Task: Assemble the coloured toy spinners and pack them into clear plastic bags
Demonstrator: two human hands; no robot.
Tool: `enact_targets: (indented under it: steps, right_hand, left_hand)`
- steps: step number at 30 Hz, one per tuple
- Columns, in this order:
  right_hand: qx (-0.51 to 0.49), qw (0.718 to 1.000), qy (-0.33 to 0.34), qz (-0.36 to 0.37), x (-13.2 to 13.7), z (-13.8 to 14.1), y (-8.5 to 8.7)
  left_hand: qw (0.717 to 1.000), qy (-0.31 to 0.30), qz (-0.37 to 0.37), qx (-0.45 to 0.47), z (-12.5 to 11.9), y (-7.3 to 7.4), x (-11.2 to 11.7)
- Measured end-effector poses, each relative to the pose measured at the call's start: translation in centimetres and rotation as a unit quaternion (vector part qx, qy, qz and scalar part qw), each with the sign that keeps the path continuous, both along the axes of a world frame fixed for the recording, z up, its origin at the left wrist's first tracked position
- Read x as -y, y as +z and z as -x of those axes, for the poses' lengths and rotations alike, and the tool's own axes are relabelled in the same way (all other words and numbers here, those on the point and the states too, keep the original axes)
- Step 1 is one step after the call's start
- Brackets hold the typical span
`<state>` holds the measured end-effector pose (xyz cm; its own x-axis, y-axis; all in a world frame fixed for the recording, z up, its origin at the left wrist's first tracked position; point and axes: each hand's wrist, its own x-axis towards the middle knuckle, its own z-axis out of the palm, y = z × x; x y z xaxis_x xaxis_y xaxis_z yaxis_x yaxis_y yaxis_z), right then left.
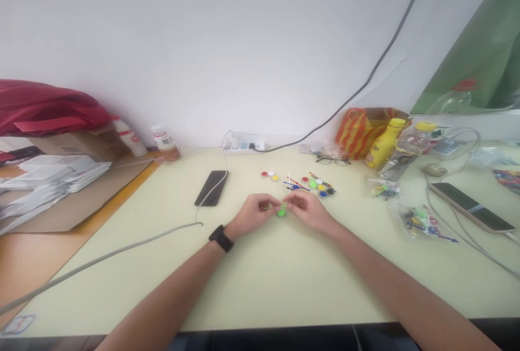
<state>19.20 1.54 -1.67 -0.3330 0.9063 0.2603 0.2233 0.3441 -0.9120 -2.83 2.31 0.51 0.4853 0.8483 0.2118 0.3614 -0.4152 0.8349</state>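
Hands meet at the middle of the desk (260,286), just above its pale yellow top. I see the left hand (254,213) with fingers curled inward, its fingertips pinched on a small green piece (281,211). The right hand (306,207) is clenched in the same way and grips the same piece from the other side. The green piece sits between the two sets of fingertips, close over the desk; it is too small for me to tell its exact shape. A black watch (221,238) is strapped on the left wrist.

Surroundings, as viewed from the head camera:

- Just beyond the right hand lies a loose pile of coloured parts (314,183): small discs and thin sticks in red, blue, green, yellow and white.
- Left of that pile, three small discs (270,175) lie in a row, apart from it.
- A black phone (212,187) lies face up beyond the left hand, with a grey cable (122,251) running from it toward the near left edge.
- A white power strip (244,142) rests against the wall.
- To the right are a pair of glasses (333,160), a yellow bottle (384,145), two clear bags of parts (422,221) and a second phone (471,207).
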Motion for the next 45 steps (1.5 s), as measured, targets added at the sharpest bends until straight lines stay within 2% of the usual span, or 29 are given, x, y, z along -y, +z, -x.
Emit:
enact_targets:
  steps: [12, 19, 30, 39, 45]
  right_hand:
    - [0.067, 0.997, 0.016, -0.039, 0.6, -0.3, 0.8]
    - [0.090, 0.995, 0.021, -0.048, 0.6, -0.4, 0.7]
    - [0.109, 0.992, 0.045, -0.047, 0.6, -0.5, 1.1]
    - [0.096, 0.993, 0.018, -0.061, 0.5, -0.3, 0.0]
    - [0.038, 0.997, -0.056, -0.032, 0.9, -0.3, -0.8]
  left_hand:
    - [0.999, -0.001, -0.032, -0.011, 0.1, -0.1, 0.1]
    - [1.000, 0.004, -0.014, -0.015, 0.0, -0.1, 0.0]
    - [0.999, -0.018, 0.025, 0.012, -0.3, -0.3, -0.5]
    - [0.999, 0.026, 0.023, 0.022, -0.5, -0.9, -0.6]
    - [0.981, 0.141, 0.061, 0.119, -0.3, -1.1, -1.0]
